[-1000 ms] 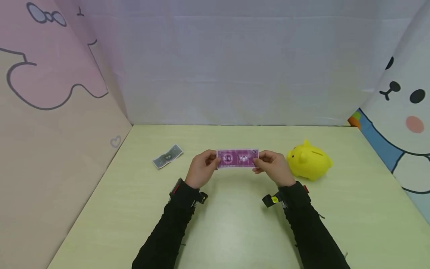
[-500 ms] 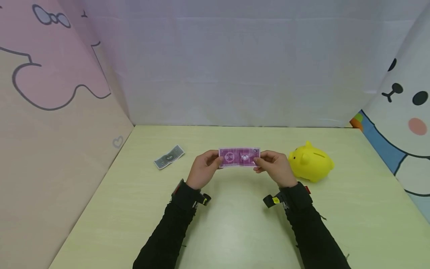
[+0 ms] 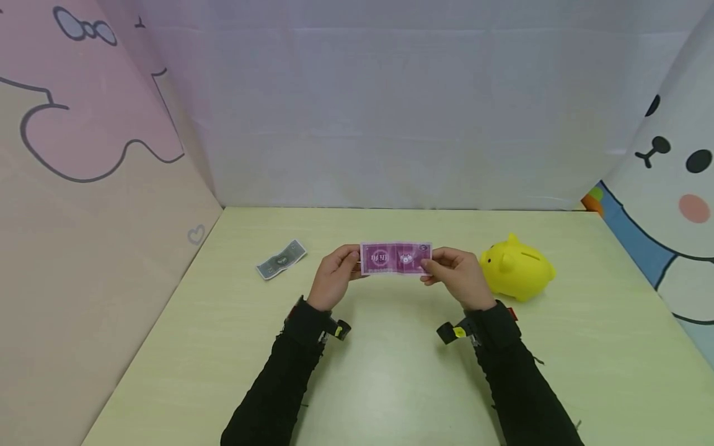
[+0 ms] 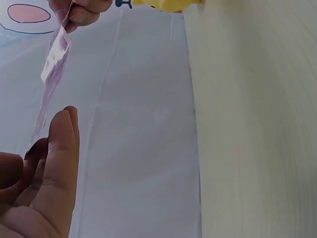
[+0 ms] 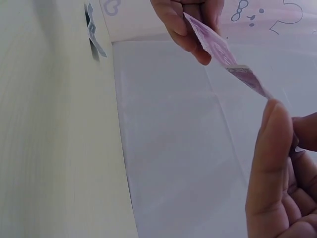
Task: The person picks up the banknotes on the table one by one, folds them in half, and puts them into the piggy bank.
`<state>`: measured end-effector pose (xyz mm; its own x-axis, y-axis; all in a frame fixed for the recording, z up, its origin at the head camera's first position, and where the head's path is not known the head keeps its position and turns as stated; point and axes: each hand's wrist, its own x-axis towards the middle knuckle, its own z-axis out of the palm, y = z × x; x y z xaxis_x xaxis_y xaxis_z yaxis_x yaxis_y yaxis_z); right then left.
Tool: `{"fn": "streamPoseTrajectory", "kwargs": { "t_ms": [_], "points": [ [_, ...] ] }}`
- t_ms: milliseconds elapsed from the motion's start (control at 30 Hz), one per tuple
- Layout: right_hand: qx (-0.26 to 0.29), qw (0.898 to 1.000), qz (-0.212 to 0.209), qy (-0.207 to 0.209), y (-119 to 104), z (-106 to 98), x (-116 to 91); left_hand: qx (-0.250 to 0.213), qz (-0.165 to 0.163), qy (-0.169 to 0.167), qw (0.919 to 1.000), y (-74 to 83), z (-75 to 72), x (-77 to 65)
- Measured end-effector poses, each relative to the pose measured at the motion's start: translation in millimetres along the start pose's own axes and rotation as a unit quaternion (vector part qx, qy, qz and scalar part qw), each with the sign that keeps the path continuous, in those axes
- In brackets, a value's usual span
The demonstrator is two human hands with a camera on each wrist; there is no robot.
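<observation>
A purple banknote (image 3: 396,258) is stretched level between the two hands above the table, with a crease down its middle. My right hand (image 3: 460,279) pinches its right end between thumb and fingers. At the other end, my left hand (image 3: 333,279) has its thumb lifted off the note, and its fingers lie behind that edge. In the left wrist view a gap shows between the left thumb (image 4: 62,148) and the note. Close beyond the right hand stands a yellow piggy bank (image 3: 515,269) with a slot in its back.
A grey-green banknote (image 3: 281,260), slightly crumpled, lies on the pale table (image 3: 184,347) to the left of the left hand. A white curtain (image 3: 390,124) hangs behind the table's far edge. Printed cartoon panels stand on both sides.
The left thumb has come off the front of the purple banknote, baring its left end. The right hand keeps its pinch. The view has shifted slightly.
</observation>
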<state>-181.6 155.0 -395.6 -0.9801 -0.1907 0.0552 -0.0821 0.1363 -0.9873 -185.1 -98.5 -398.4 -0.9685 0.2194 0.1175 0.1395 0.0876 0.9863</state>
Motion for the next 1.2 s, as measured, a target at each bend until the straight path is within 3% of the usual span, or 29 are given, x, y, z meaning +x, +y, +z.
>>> {"fn": "streamPoseTrajectory", "kwargs": {
  "t_ms": [233, 833, 1200],
  "points": [
    [0.000, 1.000, 0.003, 0.003, -1.7, 1.6, -0.5, -0.016, -0.016, -0.004, 0.9997, 5.9, -0.8, -1.5],
    [-0.008, 1.000, 0.010, -0.003, -5.1, 10.1, -3.1, 0.016, -0.028, -0.035, 0.9989, 8.8, 3.4, -5.0],
    [0.008, 1.000, -0.011, -0.019, -5.4, 13.0, -3.8, 0.019, -0.030, -0.057, 0.9977, 11.4, 9.0, -6.4]
  ]
}}
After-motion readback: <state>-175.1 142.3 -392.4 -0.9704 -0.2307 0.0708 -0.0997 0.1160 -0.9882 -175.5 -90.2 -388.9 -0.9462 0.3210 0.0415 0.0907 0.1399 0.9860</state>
